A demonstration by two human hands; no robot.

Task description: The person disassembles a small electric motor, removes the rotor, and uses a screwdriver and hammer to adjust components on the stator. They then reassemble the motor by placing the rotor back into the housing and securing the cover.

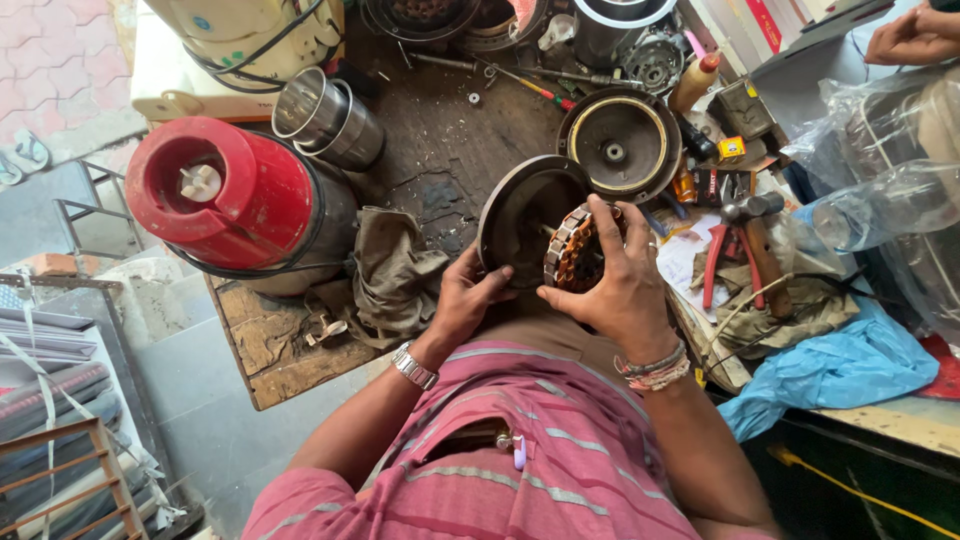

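Cluttered repair spot w/ a worn wooden table (440,130), scratched and greasy, pink paved floor beyond its far-left edge. Landmark for all places below: the motor stator (572,250), a ring of steel laminations w/ copper windings, held up over the table's near edge, close to the person's chest.

Left hand (462,300) sits just left of and below the stator, fingers (492,296) curled and pressed on the dark round housing plate (520,215) that the stator sits against; thumb lies on the plate's lower rim. Right hand (620,275) covers the stator's right side, fingers spread over the windings, thumb hooked under the lower edge, so both hands grip the assembly betw. them. Metal watch on left wrist, bead bands on right.

Left of stator: crumpled grey rag (395,270) on the table, then a red mixer-grinder base (225,195) lying on its side, and 2 steel cups (325,115) further up-left. Just above-right of stator: another round motor cover (618,145) w/ a centre hole. Right of stator: red-handled pliers (718,260) and a hammer (758,235), side by side, on rags. Further right & lower: blue plastic sheet (840,365). Above stator, at the table's far side: screwdriver (535,85) w/ red-yellow handle. Far up-right: another person's hand (915,35) on a grey surface, well apart.
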